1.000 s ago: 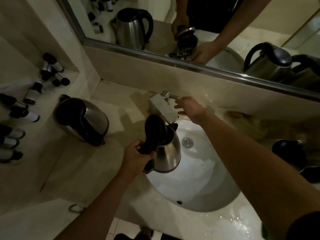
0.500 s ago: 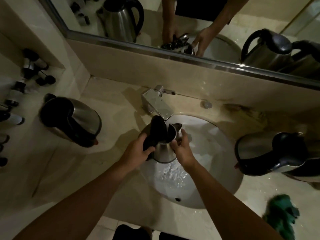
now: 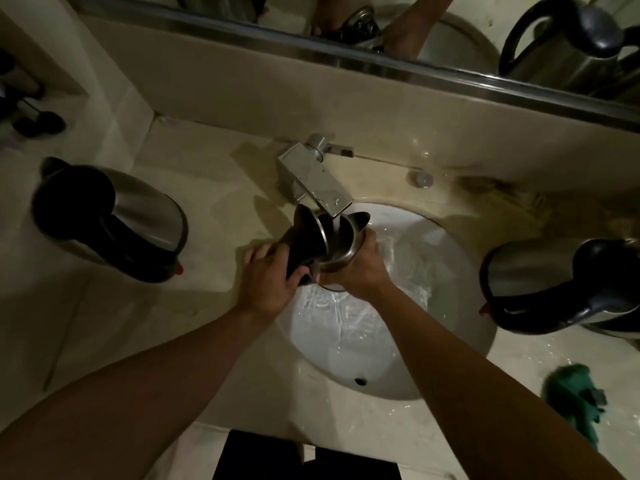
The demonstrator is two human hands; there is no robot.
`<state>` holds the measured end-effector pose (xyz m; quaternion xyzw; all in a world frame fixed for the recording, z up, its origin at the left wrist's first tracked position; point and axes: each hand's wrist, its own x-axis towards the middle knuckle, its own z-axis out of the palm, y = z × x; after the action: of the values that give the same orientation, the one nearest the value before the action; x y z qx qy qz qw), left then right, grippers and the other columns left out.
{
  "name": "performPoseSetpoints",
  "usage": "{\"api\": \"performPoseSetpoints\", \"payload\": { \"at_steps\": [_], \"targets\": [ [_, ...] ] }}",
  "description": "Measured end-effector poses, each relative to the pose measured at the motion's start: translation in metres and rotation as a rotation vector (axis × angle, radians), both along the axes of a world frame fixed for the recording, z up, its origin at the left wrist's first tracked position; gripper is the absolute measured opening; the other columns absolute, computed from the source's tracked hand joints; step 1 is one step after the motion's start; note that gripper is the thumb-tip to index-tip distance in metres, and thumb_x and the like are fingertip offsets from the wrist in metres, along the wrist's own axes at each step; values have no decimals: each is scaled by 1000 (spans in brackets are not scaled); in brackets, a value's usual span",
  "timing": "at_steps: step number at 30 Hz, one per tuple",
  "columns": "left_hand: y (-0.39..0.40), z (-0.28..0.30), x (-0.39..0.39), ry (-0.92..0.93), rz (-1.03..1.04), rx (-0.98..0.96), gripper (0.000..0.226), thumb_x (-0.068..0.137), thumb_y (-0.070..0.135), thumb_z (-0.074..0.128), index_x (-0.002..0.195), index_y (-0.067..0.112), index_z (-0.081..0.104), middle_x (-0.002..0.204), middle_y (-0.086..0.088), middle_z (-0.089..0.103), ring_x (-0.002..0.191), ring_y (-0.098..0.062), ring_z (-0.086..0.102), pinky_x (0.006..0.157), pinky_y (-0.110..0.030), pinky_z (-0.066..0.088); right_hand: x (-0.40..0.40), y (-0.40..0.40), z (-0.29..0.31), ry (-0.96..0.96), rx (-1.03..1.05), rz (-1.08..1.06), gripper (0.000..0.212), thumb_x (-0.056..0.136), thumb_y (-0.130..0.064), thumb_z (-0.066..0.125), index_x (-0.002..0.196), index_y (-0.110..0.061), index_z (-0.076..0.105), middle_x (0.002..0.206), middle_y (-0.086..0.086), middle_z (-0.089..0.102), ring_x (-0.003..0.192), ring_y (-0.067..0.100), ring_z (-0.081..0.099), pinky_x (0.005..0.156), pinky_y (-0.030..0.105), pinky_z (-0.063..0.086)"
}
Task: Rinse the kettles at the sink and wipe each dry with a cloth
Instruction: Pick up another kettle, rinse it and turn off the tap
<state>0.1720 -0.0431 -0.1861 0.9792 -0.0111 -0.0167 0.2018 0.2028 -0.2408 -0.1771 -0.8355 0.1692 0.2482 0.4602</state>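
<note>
A steel kettle [image 3: 341, 245] with its black lid flipped open sits under the chrome tap [image 3: 317, 181], over the white sink [image 3: 460, 289]. Water runs from the spout into the kettle and ripples across the basin. My left hand [image 3: 268, 282] grips its black handle. My right hand [image 3: 356, 268] wraps the steel body from the right. A second steel kettle [image 3: 138, 209] stands on the counter to the left, a third [image 3: 533, 271] on the right. A green cloth [image 3: 571, 389] lies crumpled on the wet counter at the lower right.
A mirror [image 3: 450, 29] runs along the back wall and reflects the kettles and hands. Small dark-capped bottles [image 3: 38, 121] lie on a ledge at the far left. A round chrome button [image 3: 419, 178] sits behind the basin. The counter around the cloth is wet.
My right hand left the tap lever and came down onto the kettle's body. Water now runs into the basin. The view has shifted down and closer.
</note>
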Motion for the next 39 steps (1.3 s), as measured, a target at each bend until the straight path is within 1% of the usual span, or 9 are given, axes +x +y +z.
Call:
{"api": "performPoseSetpoints", "payload": {
  "at_steps": [3,5,8,11,20,28,33,36,39],
  "targets": [
    [-1,1,1,-23,-24,18,34,83,40,74,90,11,59,83,-13,70,94,-33,60,87,-41,30,4,-1,4,7,-20,8,134,43,-34,104,150,-25,25,142,5,44,128,21,46,99,34,43],
    [-2,3,1,-11,-21,16,32,84,39,74,91,11,60,85,-13,70,97,-32,59,87,-40,29,7,1,8,22,-11,14,135,36,-41,103,146,-28,27,140,3,46,128,22,48,98,34,45],
    [-2,5,1,3,-17,6,31,85,39,73,92,12,59,86,-13,69,97,-32,58,86,-40,29,12,2,10,32,-36,16,141,18,-57,95,140,-31,29,137,1,50,128,24,51,104,40,50],
    [-1,3,0,-9,-15,5,32,85,37,73,92,10,58,85,-14,69,96,-32,56,86,-41,29,17,2,9,61,-73,35,141,14,-58,93,137,-34,28,137,0,51,130,26,52,107,47,52],
    [-4,5,-1,18,11,-41,32,86,40,71,96,12,60,90,-13,69,101,-31,53,90,-44,35,7,1,7,21,-42,-41,137,17,-54,94,137,-29,33,135,0,52,127,24,54,106,44,52],
    [-3,4,-3,-10,11,-54,34,84,44,70,96,12,62,88,-15,68,99,-29,48,88,-47,42,5,-1,8,52,-25,-22,140,19,-54,93,141,-34,27,141,1,47,130,26,49,106,48,52],
    [-3,3,-2,23,4,-49,34,85,43,71,100,14,63,90,-13,69,101,-32,54,90,-45,39,3,0,6,43,5,-57,135,24,-46,98,139,-33,29,140,2,46,130,27,50,106,47,52],
    [-3,3,0,18,-7,-31,37,84,43,72,104,14,63,90,-12,70,101,-32,56,90,-42,33,3,0,5,48,-2,-52,139,19,-51,95,139,-34,27,141,3,44,131,27,48,108,49,51],
    [-4,5,0,-1,-13,-23,36,82,40,76,100,12,64,88,-13,70,99,-32,57,87,-40,29,3,-1,4,57,11,-55,140,20,-49,97,140,-34,27,143,3,42,133,28,46,106,45,50]
  ]
}}
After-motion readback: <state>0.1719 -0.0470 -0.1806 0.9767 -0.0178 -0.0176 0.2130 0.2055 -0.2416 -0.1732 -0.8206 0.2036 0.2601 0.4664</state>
